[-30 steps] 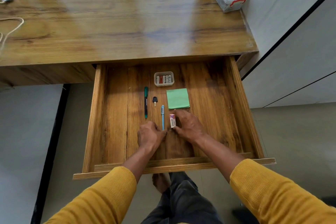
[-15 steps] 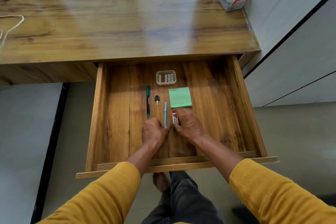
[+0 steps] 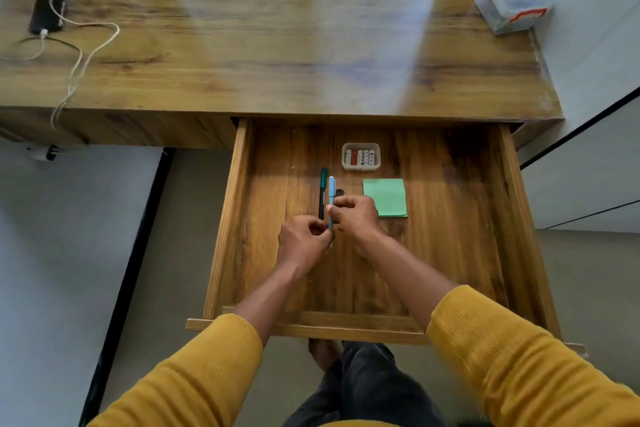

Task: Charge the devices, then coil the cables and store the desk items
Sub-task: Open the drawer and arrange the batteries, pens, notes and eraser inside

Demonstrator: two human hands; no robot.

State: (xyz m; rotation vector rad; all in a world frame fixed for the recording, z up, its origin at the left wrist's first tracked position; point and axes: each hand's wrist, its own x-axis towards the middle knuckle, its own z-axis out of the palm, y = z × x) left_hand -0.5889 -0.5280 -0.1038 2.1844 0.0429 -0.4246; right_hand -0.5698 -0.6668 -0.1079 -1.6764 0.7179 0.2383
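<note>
Blue pen (image 3: 331, 192), slim smooth plastic, points away along the wooden drawer (image 3: 433, 253); my left hand (image 3: 301, 243) and right hand (image 3: 356, 215) pinch it with curled fingers.

ribbed mustard-yellow sleeves (image 3: 519, 354) pushed up the forearms, dark grey trousers (image 3: 367, 388), one bare foot (image 3: 323, 354)

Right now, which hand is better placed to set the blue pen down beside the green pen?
Likely the right hand. It pinches the blue pen by its middle, right beside the green pen. The left hand only touches the pen's near end, lower in the drawer.
</note>
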